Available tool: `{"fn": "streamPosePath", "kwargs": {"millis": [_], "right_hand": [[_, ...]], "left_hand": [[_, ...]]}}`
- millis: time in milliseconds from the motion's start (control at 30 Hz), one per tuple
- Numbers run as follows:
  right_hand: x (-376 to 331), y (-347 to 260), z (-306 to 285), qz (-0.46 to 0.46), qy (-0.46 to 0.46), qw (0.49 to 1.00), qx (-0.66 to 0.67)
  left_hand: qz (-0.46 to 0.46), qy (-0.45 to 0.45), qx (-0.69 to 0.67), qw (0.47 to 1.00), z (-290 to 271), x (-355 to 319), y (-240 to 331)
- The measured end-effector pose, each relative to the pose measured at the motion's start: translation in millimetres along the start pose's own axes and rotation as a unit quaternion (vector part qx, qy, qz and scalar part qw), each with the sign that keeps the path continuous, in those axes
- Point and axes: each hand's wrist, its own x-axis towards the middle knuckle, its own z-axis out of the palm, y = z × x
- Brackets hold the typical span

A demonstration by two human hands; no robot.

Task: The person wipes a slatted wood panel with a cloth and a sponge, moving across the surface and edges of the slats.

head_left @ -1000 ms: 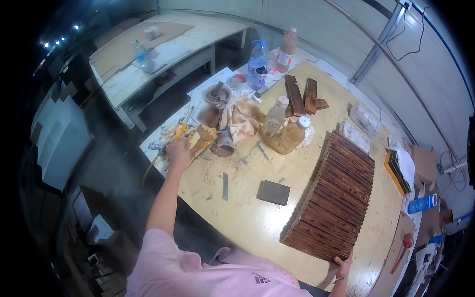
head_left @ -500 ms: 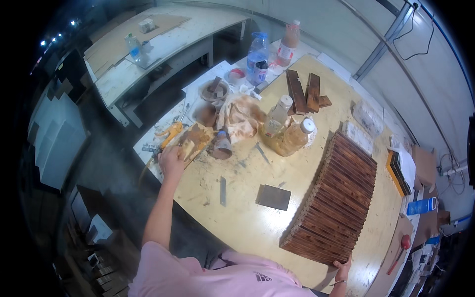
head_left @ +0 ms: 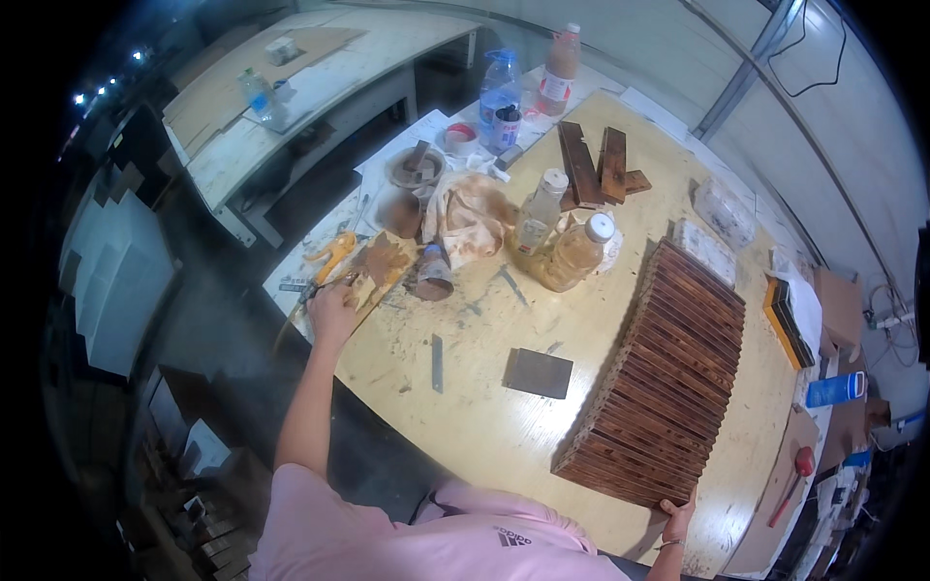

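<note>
My left hand [head_left: 332, 308] is closed at the near end of a small board [head_left: 373, 281] smeared with brown putty. What its fingers hold is too small and blurred to make out. My right hand [head_left: 678, 515] grips the near right corner of a row of dark-stained wooden slats [head_left: 668, 373], set tightly side by side on the table. Right of the board lies a small bottle or cup [head_left: 434, 283] on its side, with a brown end. A yellow-handled tool [head_left: 334, 254] lies just beyond my left hand.
Two bottles of yellowish liquid [head_left: 576, 257] stand mid-table by a stained cloth [head_left: 470, 218]. A dark rectangular plate [head_left: 540, 374] and a thin metal strip [head_left: 437, 363] lie nearer. Loose brown boards [head_left: 612, 165] are at the back. A red-headed tool [head_left: 804, 463] lies far right.
The whole view has shifted slightly. My left hand has moved a little at the board's near end, and its fingers look bent differently. My right hand stays at the slats' corner.
</note>
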Motion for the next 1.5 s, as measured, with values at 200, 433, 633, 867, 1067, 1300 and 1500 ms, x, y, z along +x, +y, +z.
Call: {"fn": "streamPosePath", "kwargs": {"millis": [200, 433, 633, 867, 1067, 1300, 1500], "right_hand": [[-0.8, 0.4, -0.8, 0.002, -0.008, 1.000, 0.002], [-1.2, -5.5, 3.4, 0.031, -0.011, 0.999, 0.016], [3.0, 8.9, -4.4, 0.019, 0.001, 1.000, 0.002], [-2.1, -5.8, 5.9, 0.008, -0.010, 1.000, 0.008], [-0.6, 2.4, 1.8, -0.001, -0.006, 1.000, 0.024], [2.7, 9.8, 0.1, -0.001, 0.001, 1.000, 0.020], [3.7, 19.1, -8.6, -0.010, 0.000, 1.000, 0.010]], "left_hand": [[-0.249, -0.085, -0.611, 0.746, -8.4, -2.0, 1.0], [-0.103, 0.036, -0.318, 0.942, 28.7, 10.5, -26.7], [0.099, 0.130, 0.067, 0.984, 3.1, -4.6, -0.3], [0.116, 0.145, 0.124, 0.975, -8.9, -11.2, 9.1], [0.195, 0.121, 0.170, 0.958, 12.4, -4.8, -15.0], [0.179, 0.102, 0.148, 0.967, -1.3, -6.3, -2.4], [0.057, 0.131, 0.075, 0.987, -10.5, -3.2, 12.6]]}}
